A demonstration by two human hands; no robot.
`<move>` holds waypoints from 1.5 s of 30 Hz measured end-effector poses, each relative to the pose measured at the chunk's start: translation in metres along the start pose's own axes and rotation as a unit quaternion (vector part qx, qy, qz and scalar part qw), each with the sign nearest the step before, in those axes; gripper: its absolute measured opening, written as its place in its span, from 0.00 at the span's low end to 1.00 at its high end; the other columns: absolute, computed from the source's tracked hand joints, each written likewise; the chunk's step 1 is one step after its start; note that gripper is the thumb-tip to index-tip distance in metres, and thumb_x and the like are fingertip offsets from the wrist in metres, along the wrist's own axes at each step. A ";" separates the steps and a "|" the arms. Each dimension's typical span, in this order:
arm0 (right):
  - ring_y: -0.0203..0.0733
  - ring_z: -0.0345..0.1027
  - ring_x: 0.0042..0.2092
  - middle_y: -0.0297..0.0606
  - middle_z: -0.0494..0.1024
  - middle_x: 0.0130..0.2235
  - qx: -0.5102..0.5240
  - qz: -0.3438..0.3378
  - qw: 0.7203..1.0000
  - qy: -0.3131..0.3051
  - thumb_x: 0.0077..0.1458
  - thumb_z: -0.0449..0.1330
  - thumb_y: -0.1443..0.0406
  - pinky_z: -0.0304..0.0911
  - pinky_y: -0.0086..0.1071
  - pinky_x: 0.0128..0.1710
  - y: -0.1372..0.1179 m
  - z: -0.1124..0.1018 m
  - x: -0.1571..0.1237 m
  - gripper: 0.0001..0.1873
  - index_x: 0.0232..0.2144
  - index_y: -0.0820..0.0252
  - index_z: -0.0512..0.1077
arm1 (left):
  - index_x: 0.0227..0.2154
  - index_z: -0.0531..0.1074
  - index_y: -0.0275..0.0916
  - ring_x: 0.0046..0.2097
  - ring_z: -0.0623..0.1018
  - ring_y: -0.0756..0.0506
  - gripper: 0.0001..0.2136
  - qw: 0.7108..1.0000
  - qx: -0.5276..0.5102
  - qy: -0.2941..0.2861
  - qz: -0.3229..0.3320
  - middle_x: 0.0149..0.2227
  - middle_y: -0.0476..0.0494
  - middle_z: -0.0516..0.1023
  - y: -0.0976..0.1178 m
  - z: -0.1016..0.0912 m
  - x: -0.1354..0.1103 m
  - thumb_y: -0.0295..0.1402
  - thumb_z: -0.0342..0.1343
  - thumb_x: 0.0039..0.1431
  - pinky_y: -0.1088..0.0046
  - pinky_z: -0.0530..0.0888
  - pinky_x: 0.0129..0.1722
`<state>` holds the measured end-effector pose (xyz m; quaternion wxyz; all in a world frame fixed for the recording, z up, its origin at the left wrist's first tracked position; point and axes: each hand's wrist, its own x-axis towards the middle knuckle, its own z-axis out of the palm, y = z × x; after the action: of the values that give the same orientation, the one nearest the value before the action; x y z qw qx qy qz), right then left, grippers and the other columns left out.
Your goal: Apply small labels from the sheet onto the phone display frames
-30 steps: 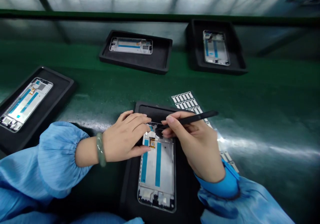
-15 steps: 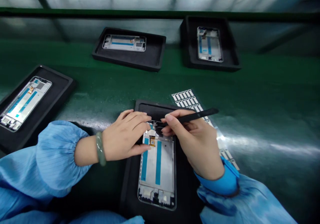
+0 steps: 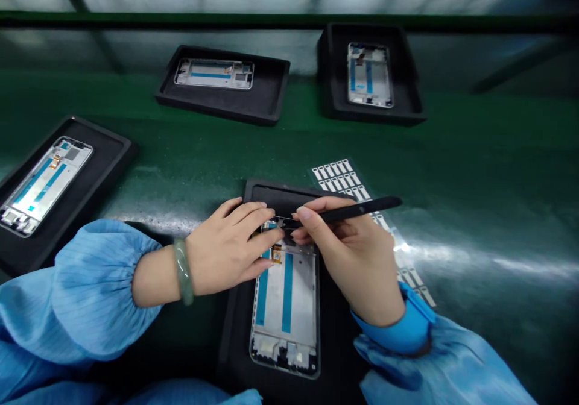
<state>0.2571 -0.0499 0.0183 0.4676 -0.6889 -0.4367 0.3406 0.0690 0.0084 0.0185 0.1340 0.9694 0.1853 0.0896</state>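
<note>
A phone frame (image 3: 298, 296) with two blue strips lies in a black foam tray (image 3: 239, 320) in front of me. My left hand (image 3: 235, 245), wearing a green bangle, rests over the frame's upper left edge. Its fingers are stretched out, with the fingertips on the frame's top part. Black tweezers (image 3: 362, 208) are gripped in my right hand (image 3: 348, 248) above the upper right of the frame. The tweezers' tips are close to the left fingertips; whether they pinch anything, I cannot make out. Both hands cover much of the frame's top end.
A sheet of white stickers (image 3: 339, 179) lies behind and right of the near tray, partly under my right hand. Other foam trays with phone frames stand at the left (image 3: 108, 146), back middle (image 3: 266, 97) and back right (image 3: 407, 79) on the green surface.
My left forefinger has slid slightly right across the frame's top. The tweezers have shifted slightly right. The two back trays appear farther left and slightly higher in view.
</note>
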 end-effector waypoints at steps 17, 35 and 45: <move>0.41 0.78 0.37 0.36 0.79 0.37 0.063 -0.011 0.998 0.009 0.54 0.64 0.55 0.77 0.38 0.38 0.000 0.001 0.001 0.12 0.35 0.55 0.71 | 0.56 0.65 0.35 0.62 0.66 0.36 0.21 0.999 -0.051 0.015 -0.004 0.58 0.33 0.69 -0.006 0.006 -0.003 0.42 0.49 0.67 0.50 0.62 0.62; 0.38 0.76 0.34 0.36 0.79 0.38 -0.012 -0.041 0.999 0.000 0.56 0.62 0.55 0.72 0.33 0.31 0.002 0.002 0.000 0.11 0.35 0.54 0.71 | 0.57 0.64 0.36 0.62 0.66 0.36 0.21 0.999 -0.033 0.006 -0.003 0.58 0.34 0.69 -0.007 0.004 -0.003 0.43 0.48 0.67 0.51 0.63 0.61; 0.40 0.77 0.35 0.36 0.80 0.36 -0.017 -0.051 0.998 0.016 0.56 0.62 0.55 0.73 0.33 0.31 0.005 -0.001 -0.001 0.11 0.35 0.55 0.71 | 0.58 0.64 0.35 0.62 0.66 0.35 0.21 0.999 -0.029 0.012 0.002 0.58 0.33 0.68 -0.006 0.005 -0.002 0.41 0.49 0.67 0.49 0.64 0.60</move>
<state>0.2590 -0.0515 0.0140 0.4794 -0.6787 -0.4699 0.2979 0.0658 0.0121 0.0118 0.1598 0.9643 0.1820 0.1071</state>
